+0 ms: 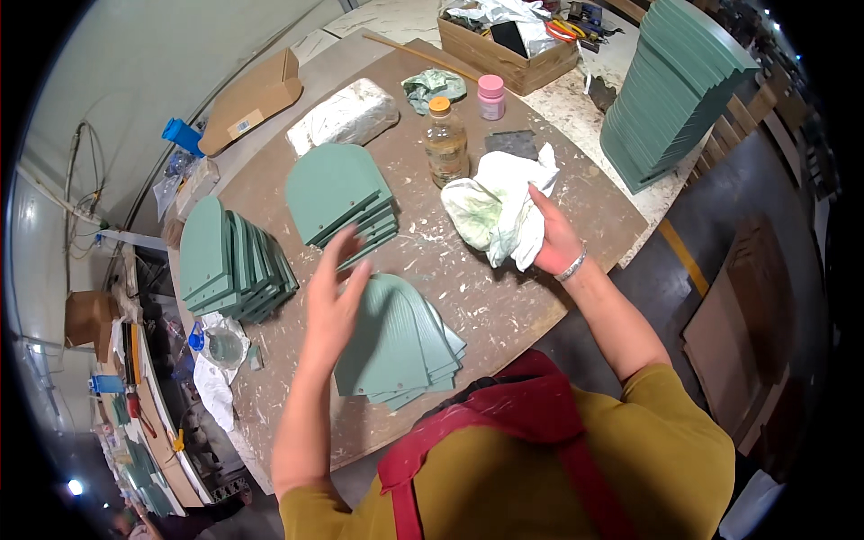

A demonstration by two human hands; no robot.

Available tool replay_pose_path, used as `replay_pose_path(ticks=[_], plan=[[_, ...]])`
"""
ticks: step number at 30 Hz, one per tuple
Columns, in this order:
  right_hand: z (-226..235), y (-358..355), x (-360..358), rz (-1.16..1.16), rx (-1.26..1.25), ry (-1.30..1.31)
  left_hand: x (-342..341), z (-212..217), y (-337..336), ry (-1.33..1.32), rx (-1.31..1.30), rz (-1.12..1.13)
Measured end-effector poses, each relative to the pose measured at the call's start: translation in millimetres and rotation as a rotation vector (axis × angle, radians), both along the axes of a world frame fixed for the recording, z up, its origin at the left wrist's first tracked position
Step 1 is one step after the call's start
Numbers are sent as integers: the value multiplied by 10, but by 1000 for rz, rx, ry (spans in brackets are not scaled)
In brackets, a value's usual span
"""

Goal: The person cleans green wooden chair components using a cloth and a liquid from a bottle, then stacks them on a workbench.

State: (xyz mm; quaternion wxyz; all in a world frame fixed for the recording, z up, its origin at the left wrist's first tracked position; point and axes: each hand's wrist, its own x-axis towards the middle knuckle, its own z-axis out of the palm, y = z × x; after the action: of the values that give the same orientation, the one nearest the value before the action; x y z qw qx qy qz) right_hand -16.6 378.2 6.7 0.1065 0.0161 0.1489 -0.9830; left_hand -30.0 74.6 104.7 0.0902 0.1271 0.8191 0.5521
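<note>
- Holding a crumpled white cloth [498, 200] with green smudges, the right hand [560, 241] has its fingers around the cloth's right edge, above the brown table [526, 301].
- Fingers parted and nothing in its grasp, the left hand [331, 301] hovers between two groups of green panels; whether it touches any, I cannot tell.
- Round-topped fanned panels [387, 337] lie just right of that hand, near the table's front edge.
- Beyond it sits a neat stack [337, 184], with a taller pile [225, 261] to the left.
- Near the cloth stand an orange-capped bottle [445, 148] and a dark square [511, 143] lying flat.
</note>
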Motion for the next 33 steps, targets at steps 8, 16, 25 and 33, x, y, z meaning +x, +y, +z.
replay_pose_path(ticks=[8,16,25,33], plan=[[-181,197,34,-46,197,-115,-657,-740,1350,-240,241,-134],[-255,212,56,69,-46,-247,-750,-1022,1245,-390,226,-209],[-436,413,-117,64,-57,-204,-1638,-1184,1553,173,208,-66],[-192,675,129,-176,61,-120,-883,-426,1573,494,-584,-406]])
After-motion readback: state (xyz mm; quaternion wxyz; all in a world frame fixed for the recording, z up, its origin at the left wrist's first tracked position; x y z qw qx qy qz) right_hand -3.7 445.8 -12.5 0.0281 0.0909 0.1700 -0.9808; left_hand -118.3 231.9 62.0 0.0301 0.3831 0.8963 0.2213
